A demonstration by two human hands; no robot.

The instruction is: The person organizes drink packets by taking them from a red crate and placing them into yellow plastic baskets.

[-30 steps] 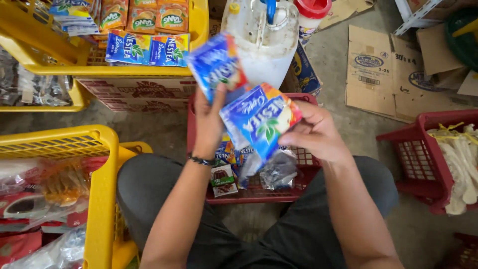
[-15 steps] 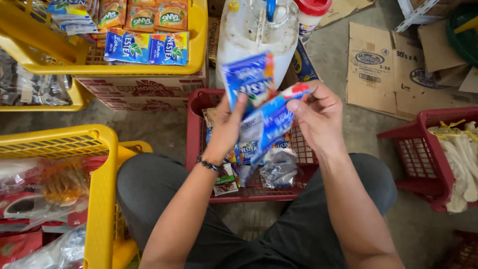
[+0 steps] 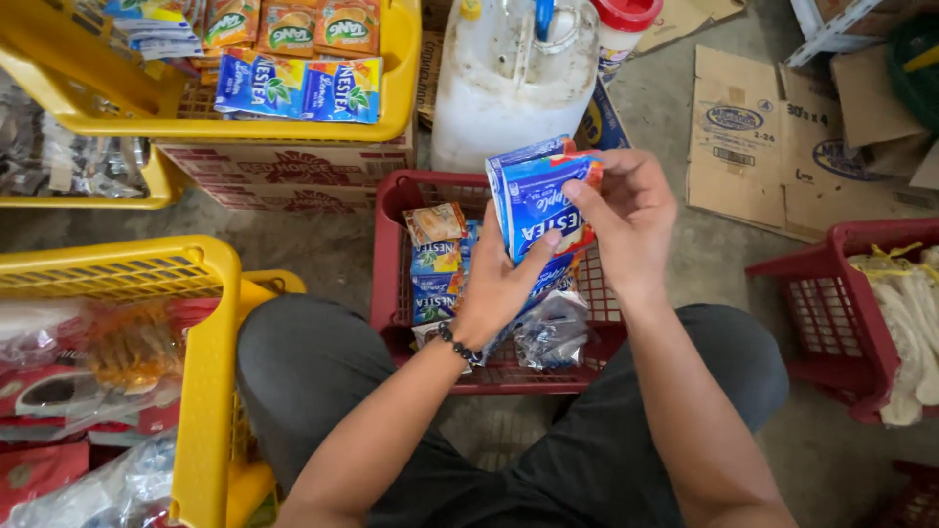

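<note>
**Two hands, one stack of blue drink-mix sachets**

Two yellow baskets sit at nine point(image 3: 210, 323) and eleven o'clock point(image 3: 396, 98), both cut off by the frame. At centre, a red crate point(image 3: 391, 244) holds loose sachets, partly hidden. Above it, the left hand point(image 3: 504, 293) and right hand point(image 3: 631, 220) both clasp the blue sachet stack point(image 3: 533, 196); how many sachets it holds is unclear. A white jug point(image 3: 509, 88) stands at twelve.

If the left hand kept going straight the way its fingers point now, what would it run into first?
The left hand points up and away, already against the blue drink-mix packets. Past them, probably the white plastic jug, though depth is unclear.
</note>
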